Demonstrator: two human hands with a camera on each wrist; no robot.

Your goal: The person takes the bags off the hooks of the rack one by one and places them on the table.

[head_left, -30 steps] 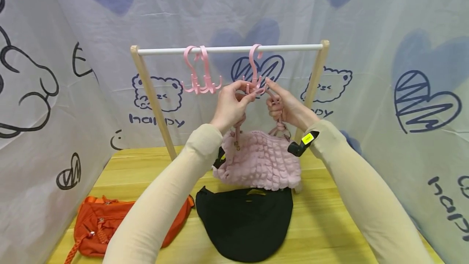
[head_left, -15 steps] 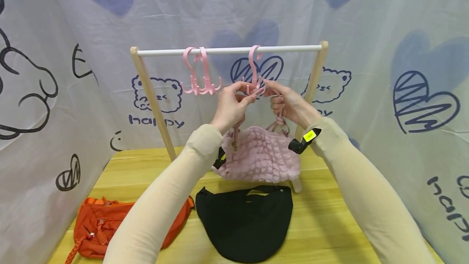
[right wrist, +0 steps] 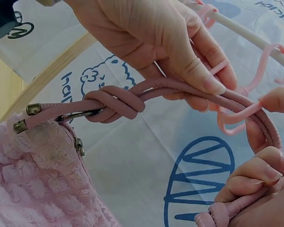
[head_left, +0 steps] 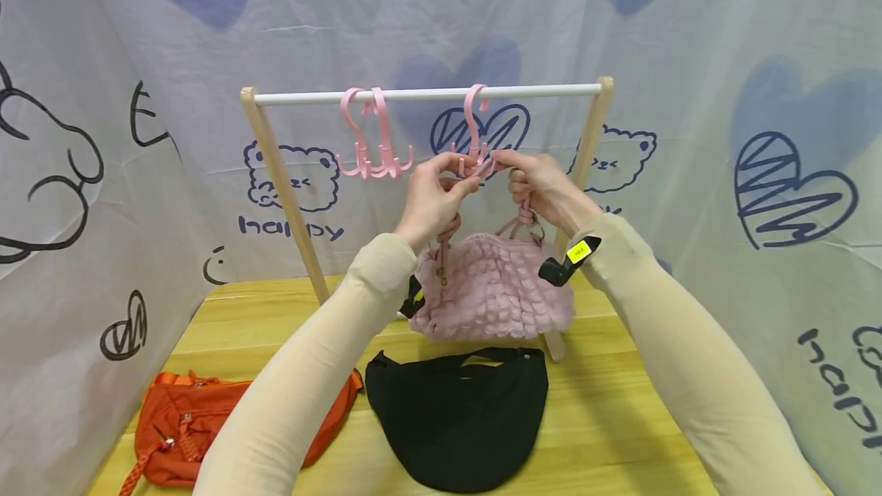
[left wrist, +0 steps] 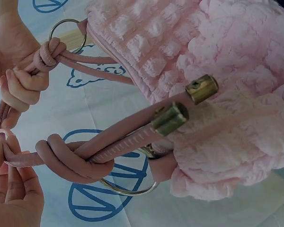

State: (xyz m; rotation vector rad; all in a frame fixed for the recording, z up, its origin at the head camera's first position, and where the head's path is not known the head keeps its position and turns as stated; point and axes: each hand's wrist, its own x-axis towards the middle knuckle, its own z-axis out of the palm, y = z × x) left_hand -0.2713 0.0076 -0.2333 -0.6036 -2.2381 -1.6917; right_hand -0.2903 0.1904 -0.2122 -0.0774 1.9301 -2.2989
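A pink puffy handbag (head_left: 492, 285) hangs below my hands by its rolled, knotted strap (right wrist: 165, 90). My left hand (head_left: 430, 201) pinches the strap between thumb and fingers, close to the prongs of a pink swivel hook (head_left: 474, 125) on the rail. On the other side, my right hand (head_left: 544, 186) has fingers curled round the strap, its index finger reaching to a prong tip. In the right wrist view a prong (right wrist: 241, 113) crosses the strap; whether the strap rests in it I cannot tell. Metal rings (left wrist: 130, 187) and brass-coloured tips show at the strap's knots.
Two more pink hooks (head_left: 372, 136) hang left on the white rail (head_left: 427, 94) of a wooden-legged rack. A black bag (head_left: 458, 419) lies on the wooden table (head_left: 606, 404) in front, with an orange bag (head_left: 179, 427) to its left, partly behind my left sleeve.
My right hand has turned slightly, and its index finger now points left at the prong. The handbag has risen a little and swung slightly right. My left hand keeps its place.
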